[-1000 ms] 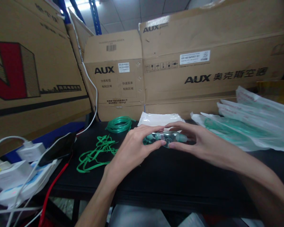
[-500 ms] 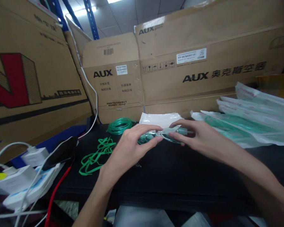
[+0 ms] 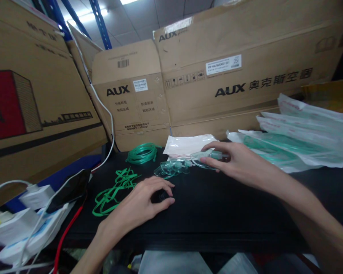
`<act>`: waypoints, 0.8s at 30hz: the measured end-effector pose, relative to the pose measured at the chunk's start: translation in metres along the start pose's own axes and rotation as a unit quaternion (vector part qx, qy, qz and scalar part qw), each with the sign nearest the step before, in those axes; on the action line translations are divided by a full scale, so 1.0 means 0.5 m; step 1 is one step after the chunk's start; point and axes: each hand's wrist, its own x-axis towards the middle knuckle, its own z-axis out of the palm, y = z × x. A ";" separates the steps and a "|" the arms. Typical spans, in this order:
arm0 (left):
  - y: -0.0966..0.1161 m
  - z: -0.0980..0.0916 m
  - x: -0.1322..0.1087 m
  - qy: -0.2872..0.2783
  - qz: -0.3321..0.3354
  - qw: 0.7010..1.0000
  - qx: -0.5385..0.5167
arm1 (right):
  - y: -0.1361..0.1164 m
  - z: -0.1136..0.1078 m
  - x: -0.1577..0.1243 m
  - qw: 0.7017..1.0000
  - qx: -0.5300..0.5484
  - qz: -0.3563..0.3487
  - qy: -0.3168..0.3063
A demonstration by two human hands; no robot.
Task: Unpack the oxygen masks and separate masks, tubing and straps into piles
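A person's bare hands are parted over a black tabletop (image 3: pixel 217 213). The right hand (image 3: pixel 234 158) pinches a clear plastic mask (image 3: pixel 199 156) between thumb and fingers, the mask jutting out at the hand's nine o'clock with its green fitting (image 3: pixel 216 154) close to the palm. The left hand (image 3: pixel 148 198) sits low over the table, fingers curled and thumb tip just apart from the fingertips; whether anything lies in the dark hollow between them cannot be told.

At one o'clock from the left hand, a cluster of clear-and-green plastic parts (image 3: pixel 174 167) rests on the black surface, just beside the held mask. A tangle of green straps (image 3: pixel 114 192) lies at nine o'clock from the same hand, and a coil of green tubing (image 3: pixel 143 153) near twelve. Behind the cluster is a white packet (image 3: pixel 188 144), at about ten o'clock from the right hand. Clear packages (image 3: pixel 288 148) holding green tubing overlap near that hand's three o'clock. Between eight and nine o'clock from the left hand, well apart, stands a crowded power strip (image 3: pixel 37 236). Cardboard boxes (image 3: pixel 246 87) marked "AUX" wall off the twelve o'clock side.
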 end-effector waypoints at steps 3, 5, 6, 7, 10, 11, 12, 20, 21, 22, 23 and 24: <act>-0.003 -0.006 -0.010 0.003 -0.004 1.000 0.008 | 0.001 -0.001 0.000 1.000 -0.011 -0.004 0.002; -0.007 -0.008 -0.020 0.006 -0.014 1.000 0.022 | 0.001 0.001 0.000 1.000 -0.018 -0.005 -0.004; -0.010 -0.009 -0.025 0.006 -0.020 0.999 0.028 | 0.000 0.002 0.000 1.000 -0.023 -0.005 -0.009; -0.014 -0.009 -0.030 0.005 -0.027 0.999 0.035 | -0.001 0.004 0.000 0.999 -0.030 -0.004 -0.012; -0.022 -0.009 -0.043 -0.001 -0.042 0.998 0.045 | 0.001 0.012 0.001 0.999 -0.041 -0.001 -0.018; -0.023 -0.010 -0.046 -0.001 -0.044 0.998 0.047 | 0.004 0.013 0.001 0.999 -0.042 -0.002 -0.018; -0.023 -0.010 -0.049 0.000 -0.044 0.998 0.048 | 0.007 0.013 0.001 0.999 -0.041 -0.004 -0.016; -0.002 -0.043 0.009 0.049 -0.005 0.997 0.067 | 0.031 -0.004 0.039 0.995 -0.058 -0.070 -0.032; 0.000 -0.048 0.030 0.060 0.008 0.996 0.073 | 0.034 0.001 0.051 0.994 -0.051 -0.086 -0.046; 0.000 -0.053 0.052 0.069 0.020 0.994 0.079 | 0.039 0.009 0.064 0.992 -0.039 -0.099 -0.061; -0.001 -0.056 0.075 0.075 0.031 0.993 0.084 | 0.044 0.020 0.076 0.991 -0.025 -0.109 -0.076; -0.003 -0.058 0.098 0.077 0.043 0.992 0.087 | 0.051 0.031 0.087 0.989 -0.013 -0.115 -0.089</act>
